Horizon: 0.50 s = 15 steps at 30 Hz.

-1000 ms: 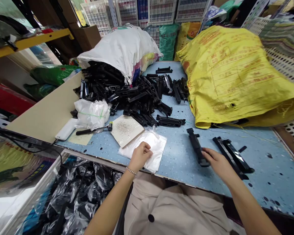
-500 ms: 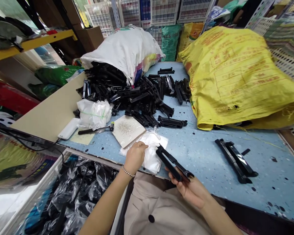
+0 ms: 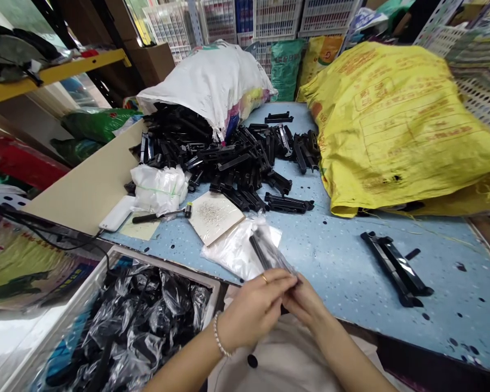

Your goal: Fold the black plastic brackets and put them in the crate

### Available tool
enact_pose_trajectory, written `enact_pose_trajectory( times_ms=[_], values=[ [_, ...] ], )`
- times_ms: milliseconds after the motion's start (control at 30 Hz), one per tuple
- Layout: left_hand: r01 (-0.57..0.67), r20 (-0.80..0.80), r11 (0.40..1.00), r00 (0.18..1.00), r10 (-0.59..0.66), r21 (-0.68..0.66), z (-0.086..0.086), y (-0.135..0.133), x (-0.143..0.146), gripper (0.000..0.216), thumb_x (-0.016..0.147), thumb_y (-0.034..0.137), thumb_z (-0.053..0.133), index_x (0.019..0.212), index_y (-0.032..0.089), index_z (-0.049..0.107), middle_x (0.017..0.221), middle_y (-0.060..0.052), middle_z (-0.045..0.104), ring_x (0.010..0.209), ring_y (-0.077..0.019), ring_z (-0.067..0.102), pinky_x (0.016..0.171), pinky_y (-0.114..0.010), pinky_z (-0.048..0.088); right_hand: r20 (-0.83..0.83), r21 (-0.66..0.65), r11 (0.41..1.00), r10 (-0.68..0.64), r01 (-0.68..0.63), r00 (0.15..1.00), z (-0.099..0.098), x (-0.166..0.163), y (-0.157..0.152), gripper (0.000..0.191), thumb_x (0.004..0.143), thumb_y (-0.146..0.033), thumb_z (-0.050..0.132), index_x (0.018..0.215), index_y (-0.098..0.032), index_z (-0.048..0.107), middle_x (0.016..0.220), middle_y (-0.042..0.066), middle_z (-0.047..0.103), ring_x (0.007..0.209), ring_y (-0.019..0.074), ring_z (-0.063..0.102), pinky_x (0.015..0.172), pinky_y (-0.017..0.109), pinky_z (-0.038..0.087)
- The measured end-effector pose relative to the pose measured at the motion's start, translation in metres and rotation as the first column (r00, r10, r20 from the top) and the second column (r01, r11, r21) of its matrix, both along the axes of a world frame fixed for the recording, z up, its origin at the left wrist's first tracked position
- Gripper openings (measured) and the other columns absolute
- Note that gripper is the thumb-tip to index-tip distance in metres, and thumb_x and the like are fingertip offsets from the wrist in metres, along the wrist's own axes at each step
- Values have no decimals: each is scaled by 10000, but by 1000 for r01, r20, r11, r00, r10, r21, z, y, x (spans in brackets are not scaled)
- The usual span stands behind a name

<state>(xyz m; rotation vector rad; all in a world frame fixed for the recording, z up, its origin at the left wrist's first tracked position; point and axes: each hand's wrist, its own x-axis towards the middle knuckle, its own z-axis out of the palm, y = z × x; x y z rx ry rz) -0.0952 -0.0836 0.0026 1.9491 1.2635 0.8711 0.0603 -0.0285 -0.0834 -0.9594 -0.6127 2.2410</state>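
Near the table's front edge, my left hand (image 3: 259, 302) and my right hand (image 3: 308, 305) meet around the near end of a black plastic part (image 3: 260, 251). A clear plastic bag (image 3: 274, 251) covers much of that long, narrow part. My left fingers are closed on the bag at this end. From the right side my right hand grips the part, its fingertips mostly hidden. Just beyond lies a stack of clear bags (image 3: 239, 256). A square tile (image 3: 214, 218) bearing small pale bits touches the stack.
Black parts spill from a white sack (image 3: 216, 81) at the back. A yellow sack (image 3: 396, 130) fills the right rear. Two parts (image 3: 396, 269) lie at right. Left are a hammer-like tool (image 3: 161, 214), a white device (image 3: 116, 214) and a crate (image 3: 214, 288) of bagged black parts.
My left hand has moved right from the bag stack to my right hand. The black part, bare before, now has a clear bag over it.
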Motion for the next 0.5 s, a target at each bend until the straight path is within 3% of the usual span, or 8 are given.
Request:
enact_pose_trajectory(
  times_ms=[67,133,167,267,367,433,500],
  values=[
    [5,-62,1000,998,-4,18,0,-10,10,569,861,38,414,1404,206,389,1397,-102,471,1272,-184,484,1057,-321,456,218,267,964,-53,-8,975,10,0,2,156,749,-282,720,866,-180,710,862,36,723,842,202,663,803,312,553],
    [-20,-189,998,981,30,54,-4,-18,13,580,847,37,436,1406,177,374,1401,-133,462,1257,-216,496,1032,-356,477,389,491,862,-86,-127,917,23,1,0,282,774,-303,684,1037,-204,706,1083,62,709,1066,266,614,977,413,468],
    [-28,-249,996,967,47,81,-4,-24,12,554,852,48,446,1391,164,390,1376,-141,487,1221,-226,525,1010,-370,492,422,537,819,-53,-202,905,30,2,-2,347,791,-312,664,1126,-220,681,1186,67,674,1158,279,569,1040,441,412],
    [-40,-343,990,935,85,134,10,-48,1,401,913,128,451,1312,158,470,1246,-122,598,1100,-208,598,983,-362,498,390,526,735,239,-429,889,49,2,-12,487,835,-340,625,1311,-253,565,1315,67,599,1239,266,516,1093,449,352],
    [-96,-338,995,937,94,13,37,-82,-22,330,921,219,507,1249,184,526,1186,-86,636,1090,-175,601,982,-275,479,328,426,658,527,-621,784,56,-1,-20,503,839,-381,632,1323,-267,555,1239,80,637,1083,246,613,986,426,468],
    [-206,-352,966,925,140,-158,42,-105,-46,299,877,215,578,1176,217,578,1148,-56,653,1065,-171,612,942,-251,490,356,367,637,577,-677,735,55,-4,-21,463,845,-420,619,1281,-267,595,1196,92,653,1006,237,637,911,410,516],
    [-366,-433,877,876,212,-311,27,-123,-79,272,816,155,627,1078,228,634,1089,-37,673,1016,-188,633,915,-279,497,398,331,658,553,-676,733,50,-6,-19,451,840,-455,616,1243,-252,625,1175,111,659,990,244,641,879,405,532]
  ],
)
